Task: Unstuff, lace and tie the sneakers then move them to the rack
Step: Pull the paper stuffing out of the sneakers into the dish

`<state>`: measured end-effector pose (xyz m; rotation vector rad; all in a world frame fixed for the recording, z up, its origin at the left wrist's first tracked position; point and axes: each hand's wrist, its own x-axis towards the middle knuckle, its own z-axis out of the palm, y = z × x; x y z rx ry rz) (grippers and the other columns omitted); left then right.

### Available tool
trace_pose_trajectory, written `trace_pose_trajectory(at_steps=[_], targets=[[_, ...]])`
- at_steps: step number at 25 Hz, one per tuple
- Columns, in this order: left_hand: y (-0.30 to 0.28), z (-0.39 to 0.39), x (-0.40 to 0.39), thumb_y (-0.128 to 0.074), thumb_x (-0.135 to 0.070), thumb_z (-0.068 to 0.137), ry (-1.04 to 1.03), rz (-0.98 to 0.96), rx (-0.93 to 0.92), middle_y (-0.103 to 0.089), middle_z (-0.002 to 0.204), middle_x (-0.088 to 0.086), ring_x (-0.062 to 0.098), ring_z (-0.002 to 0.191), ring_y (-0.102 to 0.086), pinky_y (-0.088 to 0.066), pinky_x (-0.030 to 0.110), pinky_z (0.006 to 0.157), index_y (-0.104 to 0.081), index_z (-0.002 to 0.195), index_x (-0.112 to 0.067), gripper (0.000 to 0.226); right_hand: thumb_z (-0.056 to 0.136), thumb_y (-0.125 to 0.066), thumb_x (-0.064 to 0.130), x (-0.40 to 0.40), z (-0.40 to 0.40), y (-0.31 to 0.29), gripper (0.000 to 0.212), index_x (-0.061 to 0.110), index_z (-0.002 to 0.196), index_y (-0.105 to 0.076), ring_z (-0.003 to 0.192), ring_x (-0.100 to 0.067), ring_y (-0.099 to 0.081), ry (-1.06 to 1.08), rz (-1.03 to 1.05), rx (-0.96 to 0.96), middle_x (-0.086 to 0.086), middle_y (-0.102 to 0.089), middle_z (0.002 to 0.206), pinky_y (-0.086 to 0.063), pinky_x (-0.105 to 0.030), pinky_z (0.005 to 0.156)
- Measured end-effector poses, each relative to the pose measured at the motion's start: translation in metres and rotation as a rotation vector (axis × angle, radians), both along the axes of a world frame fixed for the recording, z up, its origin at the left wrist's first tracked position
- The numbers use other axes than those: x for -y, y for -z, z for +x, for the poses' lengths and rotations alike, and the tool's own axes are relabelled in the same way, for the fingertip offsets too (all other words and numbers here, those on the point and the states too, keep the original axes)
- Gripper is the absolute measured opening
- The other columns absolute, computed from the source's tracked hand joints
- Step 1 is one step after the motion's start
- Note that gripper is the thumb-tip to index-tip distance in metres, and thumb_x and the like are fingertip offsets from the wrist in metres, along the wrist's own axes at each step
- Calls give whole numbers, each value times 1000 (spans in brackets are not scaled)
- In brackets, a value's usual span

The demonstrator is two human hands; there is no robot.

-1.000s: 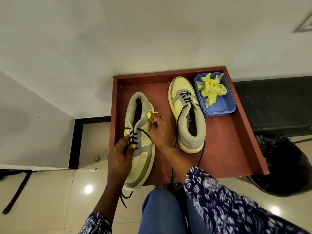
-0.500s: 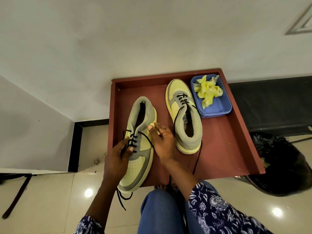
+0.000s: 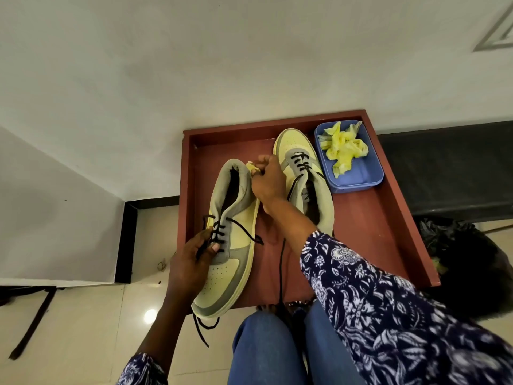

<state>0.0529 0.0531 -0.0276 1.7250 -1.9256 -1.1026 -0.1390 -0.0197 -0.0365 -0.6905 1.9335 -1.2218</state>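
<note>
On the red-brown tray, the near sneaker lies with its toe toward the person and hanging over the tray's front edge, while the second sneaker lies just beside it, toe pointing away. The left hand grips the near sneaker at its laced forefoot, fingers curled over the black lace. The right hand pinches a scrap of yellow stuffing at the heel collar. More crumpled yellow stuffing sits in the blue tub at the tray's far right corner. The stuffing looks light, thin and crushable, so a fingertip pinch should suffice. The sneaker seems light but floppy at the padded collar; the firmer sole and midfoot probably give the steadiest hold. Loose lace ends dangle and could snag.
</note>
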Motion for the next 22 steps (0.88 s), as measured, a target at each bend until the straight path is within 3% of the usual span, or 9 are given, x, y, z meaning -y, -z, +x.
trace_pose_trajectory(at_steps=[5,10,22], targets=[[2,-3,-3,-54,-16,91,-11,-42,0,-56,130,6,8,107,-46,-38,24,91,-52,130,-17,39,85,-52,1,-44,26,21,23,12,105,-52,101,-19,-60,96,-145,-9,-7,-63,111,-50,-34,90],[2,-1,-2,-54,-17,91,-10,-44,17,-55,132,7,18,113,-51,-41,29,92,-52,130,-17,39,85,-54,-2,-79,45,27,23,8,105,-54,100,-16,-60,91,-207,-44,-7,-63,108,-48,-23,87],[-2,-5,-3,-53,-16,92,1,-73,22,-56,130,6,7,105,-46,-38,22,90,-50,131,-15,39,88,-47,3,-10,9,3,29,7,116,-53,109,-26,-57,-28,-29,-163,-10,-62,116,-40,-26,86]])
